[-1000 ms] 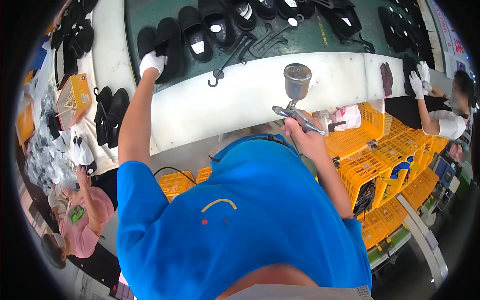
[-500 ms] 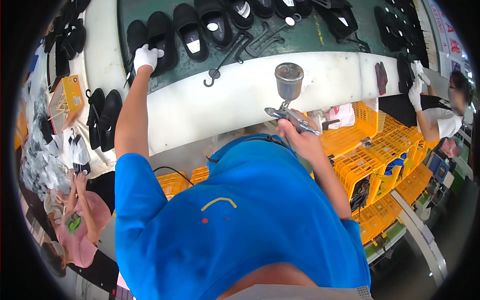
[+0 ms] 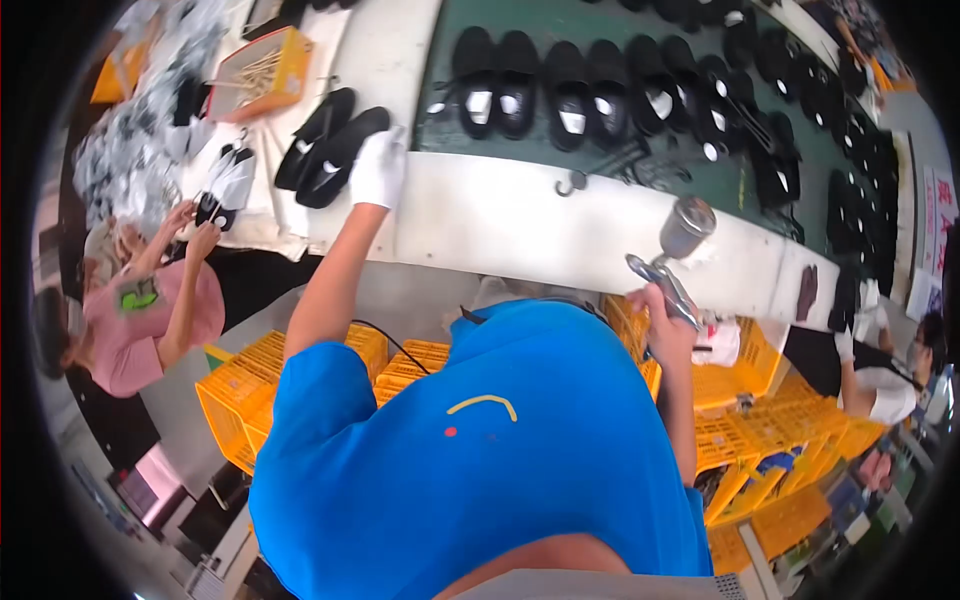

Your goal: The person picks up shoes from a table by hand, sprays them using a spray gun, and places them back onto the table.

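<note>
My left hand (image 3: 378,170), in a white glove, is against the right side of a black slip-on shoe (image 3: 345,155). A second black shoe (image 3: 312,140) lies beside it on the white tabletop. The glove is blurred, so I cannot tell whether its fingers grip the shoe. My bare right hand (image 3: 665,325) is closed around the handle of a metal spray gun (image 3: 665,285), whose cup (image 3: 688,226) points up. Paired black shoes (image 3: 495,85) stand on the green belt (image 3: 450,135) beyond the white ledge (image 3: 500,205).
A yellow box of thin sticks (image 3: 290,70) sits at the upper left, near clear plastic bags (image 3: 140,150). A black hanger hook (image 3: 570,183) overhangs the ledge. Yellow crates (image 3: 240,385) stand below. A person in pink (image 3: 155,320) works at left, another in white (image 3: 890,400) at right.
My view has swung left. My left hand has gone from a shoe on the belt to the pair on the white tabletop. The spray gun is still in my right hand.
</note>
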`<state>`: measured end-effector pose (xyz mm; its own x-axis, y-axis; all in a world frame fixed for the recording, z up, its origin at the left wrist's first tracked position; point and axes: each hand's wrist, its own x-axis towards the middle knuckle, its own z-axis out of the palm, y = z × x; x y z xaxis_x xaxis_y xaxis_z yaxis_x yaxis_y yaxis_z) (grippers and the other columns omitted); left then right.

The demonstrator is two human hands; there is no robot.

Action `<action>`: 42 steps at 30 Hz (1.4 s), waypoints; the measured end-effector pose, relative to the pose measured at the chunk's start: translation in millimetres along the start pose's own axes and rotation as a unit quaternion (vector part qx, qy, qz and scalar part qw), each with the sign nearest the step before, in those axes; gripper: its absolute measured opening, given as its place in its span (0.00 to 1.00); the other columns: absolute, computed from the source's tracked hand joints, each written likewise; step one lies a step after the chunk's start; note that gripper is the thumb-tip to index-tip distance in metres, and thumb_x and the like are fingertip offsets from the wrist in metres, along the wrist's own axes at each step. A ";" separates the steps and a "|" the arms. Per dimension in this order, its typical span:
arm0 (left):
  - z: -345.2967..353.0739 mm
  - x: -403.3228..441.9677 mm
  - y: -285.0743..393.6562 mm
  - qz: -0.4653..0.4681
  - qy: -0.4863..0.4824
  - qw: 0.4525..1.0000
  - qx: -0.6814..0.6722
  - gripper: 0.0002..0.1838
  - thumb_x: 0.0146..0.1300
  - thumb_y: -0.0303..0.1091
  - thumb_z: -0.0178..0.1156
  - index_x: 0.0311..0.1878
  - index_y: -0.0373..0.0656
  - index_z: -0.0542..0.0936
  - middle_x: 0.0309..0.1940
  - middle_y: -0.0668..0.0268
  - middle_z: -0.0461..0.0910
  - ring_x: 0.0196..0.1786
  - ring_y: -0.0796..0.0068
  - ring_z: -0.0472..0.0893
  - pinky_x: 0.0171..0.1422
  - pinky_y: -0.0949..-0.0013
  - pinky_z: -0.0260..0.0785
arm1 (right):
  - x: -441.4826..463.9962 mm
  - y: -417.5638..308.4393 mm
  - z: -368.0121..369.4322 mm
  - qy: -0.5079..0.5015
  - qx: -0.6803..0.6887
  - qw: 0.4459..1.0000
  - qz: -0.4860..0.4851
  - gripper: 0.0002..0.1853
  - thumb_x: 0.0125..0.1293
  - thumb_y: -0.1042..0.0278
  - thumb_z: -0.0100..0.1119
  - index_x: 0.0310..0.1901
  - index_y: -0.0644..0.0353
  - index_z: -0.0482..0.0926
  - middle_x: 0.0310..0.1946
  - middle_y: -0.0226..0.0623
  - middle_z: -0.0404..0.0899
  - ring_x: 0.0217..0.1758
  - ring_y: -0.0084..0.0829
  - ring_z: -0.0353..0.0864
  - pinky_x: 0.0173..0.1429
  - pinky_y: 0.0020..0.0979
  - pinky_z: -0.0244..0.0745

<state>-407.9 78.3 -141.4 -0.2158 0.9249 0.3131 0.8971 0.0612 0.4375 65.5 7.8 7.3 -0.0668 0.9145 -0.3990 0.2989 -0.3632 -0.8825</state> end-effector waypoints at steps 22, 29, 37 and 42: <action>-16.0 -110.9 -17.9 -0.171 -0.318 0.931 0.052 0.31 0.63 0.43 0.64 0.67 0.37 0.75 0.58 0.43 0.80 0.60 0.43 0.80 0.67 0.53 0.69 | -68.1 19.7 73.3 -0.018 0.107 0.994 -0.033 0.11 0.73 0.60 0.62 0.43 0.60 0.81 0.26 0.26 0.80 0.29 0.16 0.77 0.36 0.24 0.75; 24.3 -122.6 70.6 -0.157 -0.352 0.921 0.055 0.35 0.62 0.54 0.64 0.63 0.34 0.77 0.55 0.41 0.81 0.58 0.42 0.80 0.65 0.52 0.71 | -65.4 37.1 40.2 -0.038 0.081 0.995 -0.037 0.15 0.73 0.52 0.61 0.45 0.57 0.82 0.24 0.27 0.81 0.29 0.19 0.78 0.37 0.27 0.75; -0.4 -134.4 57.2 -0.151 -0.155 0.973 -0.083 0.29 0.72 0.56 0.56 0.61 0.39 0.82 0.57 0.48 0.82 0.58 0.51 0.81 0.61 0.59 0.73 | -77.0 50.9 -23.8 -0.032 0.080 0.994 -0.067 0.16 0.72 0.50 0.63 0.44 0.56 0.83 0.25 0.27 0.83 0.30 0.21 0.82 0.41 0.29 0.77; 68.9 -140.1 -37.8 -0.208 -0.294 0.910 -0.205 0.23 0.73 0.46 0.56 0.60 0.36 0.82 0.55 0.53 0.84 0.55 0.58 0.83 0.59 0.61 0.75 | -74.5 49.8 -47.7 -0.040 0.072 0.994 -0.073 0.18 0.71 0.47 0.62 0.45 0.54 0.82 0.23 0.27 0.82 0.30 0.23 0.84 0.43 0.29 0.78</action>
<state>-385.0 -27.7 -259.9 -0.1532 0.9020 -0.4037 0.5394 0.4186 0.7306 130.8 -70.0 5.0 -0.1763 0.9442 -0.2782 0.1418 -0.2553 -0.9564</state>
